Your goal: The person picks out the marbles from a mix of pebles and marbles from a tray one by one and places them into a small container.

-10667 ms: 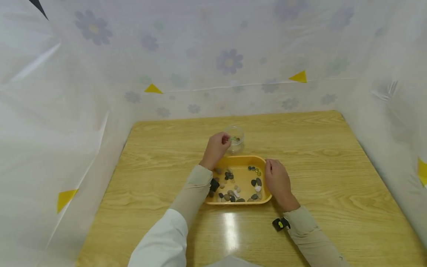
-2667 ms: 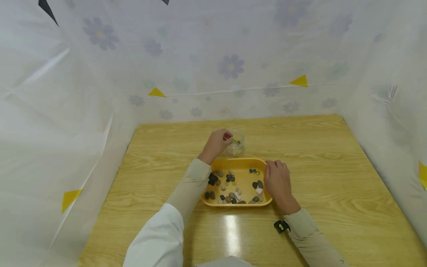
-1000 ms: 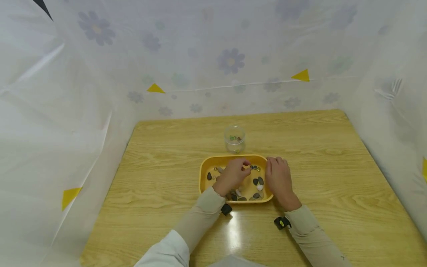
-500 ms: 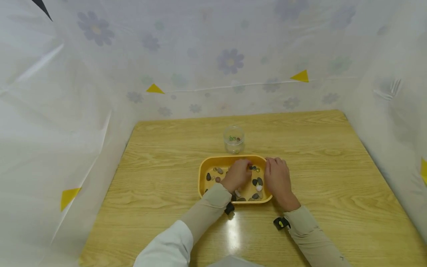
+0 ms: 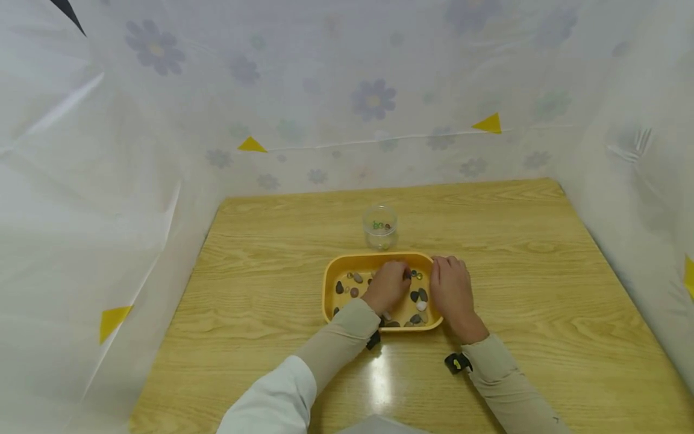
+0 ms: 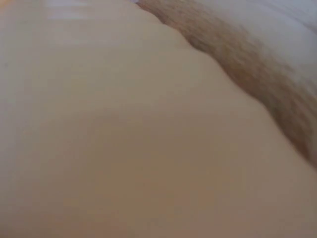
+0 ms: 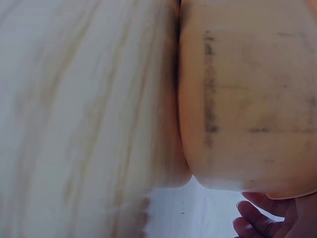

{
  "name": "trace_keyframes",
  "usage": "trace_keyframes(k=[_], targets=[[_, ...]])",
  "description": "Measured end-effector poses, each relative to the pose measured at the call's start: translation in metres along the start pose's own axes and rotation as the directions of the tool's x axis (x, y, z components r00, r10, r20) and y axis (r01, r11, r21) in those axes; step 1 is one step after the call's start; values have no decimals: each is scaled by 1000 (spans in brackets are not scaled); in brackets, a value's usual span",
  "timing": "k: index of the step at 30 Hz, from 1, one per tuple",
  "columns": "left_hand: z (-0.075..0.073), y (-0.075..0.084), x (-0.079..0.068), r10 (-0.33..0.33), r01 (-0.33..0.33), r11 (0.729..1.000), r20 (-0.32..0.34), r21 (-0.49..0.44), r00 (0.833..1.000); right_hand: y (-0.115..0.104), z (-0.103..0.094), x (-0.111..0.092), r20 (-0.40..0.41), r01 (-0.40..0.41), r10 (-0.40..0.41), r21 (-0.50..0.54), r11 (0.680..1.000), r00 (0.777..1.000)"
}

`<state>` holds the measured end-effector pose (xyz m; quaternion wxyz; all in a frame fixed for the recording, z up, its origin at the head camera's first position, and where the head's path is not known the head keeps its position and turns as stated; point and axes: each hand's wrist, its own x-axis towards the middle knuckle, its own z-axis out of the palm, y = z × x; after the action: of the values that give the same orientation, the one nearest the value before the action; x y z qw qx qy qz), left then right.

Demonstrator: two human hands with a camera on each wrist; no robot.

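In the head view a yellow tray (image 5: 328, 301) holds several stones and glass marbles. My left hand (image 5: 386, 286) reaches into it, and its thumb and fingertips pinch a dark blue marble (image 5: 408, 275) near the tray's back right. Beside that lie another blue marble (image 5: 414, 273) and a yellow-green one (image 5: 420, 276). My right hand (image 5: 453, 294) grips the tray's right rim; in the right wrist view its fingers (image 7: 255, 218) curl at the tray's edge. Behind the tray stands a clear cup (image 5: 380, 228) with several green and brownish marbles. The left wrist view shows only a blurred close surface.
Dark stones (image 5: 418, 295) and a white stone (image 5: 421, 306) lie in the tray's right part; other stones are partly hidden under my left arm. The wooden table (image 5: 260, 265) extends around the tray. Pale flowered sheeting (image 5: 374, 163) encloses its back and sides.
Earlier my left hand was at the cup; it then came back into the tray. Over the last second it moved slightly down onto the blue marble. The right hand stays at the rim.
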<state>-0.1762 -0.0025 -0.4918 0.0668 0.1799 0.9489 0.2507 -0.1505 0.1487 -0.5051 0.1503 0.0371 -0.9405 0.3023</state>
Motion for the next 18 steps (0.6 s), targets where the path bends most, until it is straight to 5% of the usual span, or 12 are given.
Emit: trace_keyframes(k=[18], targets=[[-5, 4, 1, -11, 13, 998, 36, -56, 999, -3, -2, 0, -6, -23, 23, 18, 1000, 1000]])
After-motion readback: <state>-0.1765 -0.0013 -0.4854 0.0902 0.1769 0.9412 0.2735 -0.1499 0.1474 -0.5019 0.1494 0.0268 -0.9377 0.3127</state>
